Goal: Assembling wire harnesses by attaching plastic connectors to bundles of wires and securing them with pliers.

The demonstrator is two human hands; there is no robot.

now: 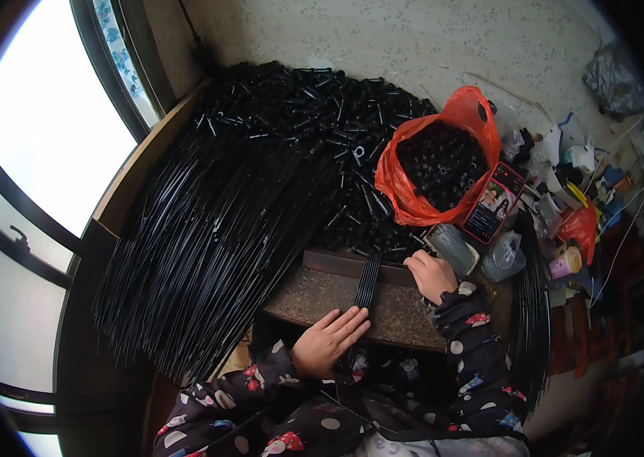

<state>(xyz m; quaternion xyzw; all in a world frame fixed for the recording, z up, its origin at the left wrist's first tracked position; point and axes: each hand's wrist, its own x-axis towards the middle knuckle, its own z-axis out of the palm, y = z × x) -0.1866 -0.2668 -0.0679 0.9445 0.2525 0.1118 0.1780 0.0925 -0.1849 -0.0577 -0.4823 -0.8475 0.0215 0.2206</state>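
Note:
My left hand (329, 343) lies with its fingers stretched out and close together over the lower part of a row of thin black rods (368, 282). These rods lie side by side across a speckled brown board (402, 314), their far ends over a dark raised bar (329, 263). To the right, my right hand (431, 276) rests at the bar's right end, its fingers curled in by the small black tubular parts (371, 206). Whatever its fingertips hold is too small to tell.
Left of the board lies a thick sheaf of long black rods (192, 259). Beyond my right hand stand a red plastic bag (394, 186) of small black parts and a lit phone (494, 202). A clear plastic bag (504, 257) and a cup (565, 263) are farther right.

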